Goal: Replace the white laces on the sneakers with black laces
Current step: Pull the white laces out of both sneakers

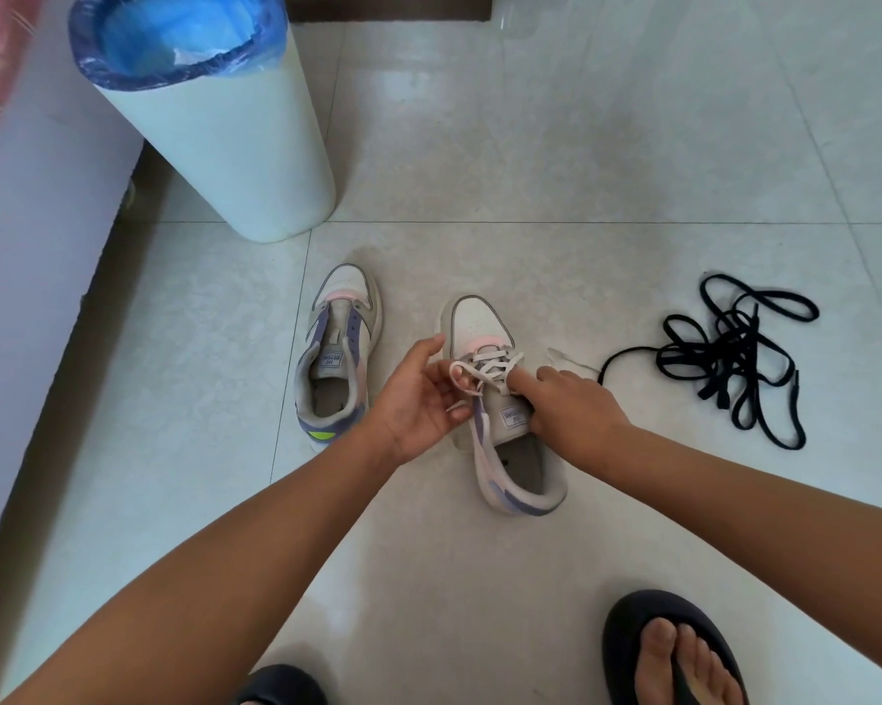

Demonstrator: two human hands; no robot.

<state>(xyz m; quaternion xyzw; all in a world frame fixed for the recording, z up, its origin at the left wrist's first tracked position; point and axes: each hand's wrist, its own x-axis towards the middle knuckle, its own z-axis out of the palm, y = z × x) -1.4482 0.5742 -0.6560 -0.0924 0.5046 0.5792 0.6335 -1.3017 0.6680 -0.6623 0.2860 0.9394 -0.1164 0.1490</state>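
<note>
A pale tiled floor (pixel 556 145) filled the room, with open space far right and in the near middle. A blue-grey bed side (pixel 37 236) ran along the left edge, and a white bin (pixel 235 145) with a blue liner stood at far left. The unlaced sneaker (pixel 338 353) sat left of centre; just right of it lay the laced sneaker (pixel 500 399) (tilted on its side). The black laces (pixel 734 353) lay tangled well to the right. Dark sandals (pixel 667 648) edged the near side. The left hand (pixel 418 399) pinched a loop of white lace (pixel 484 371); the right hand (pixel 571 404) curled over the tongue, forefinger pressed beside the lacing.
</note>
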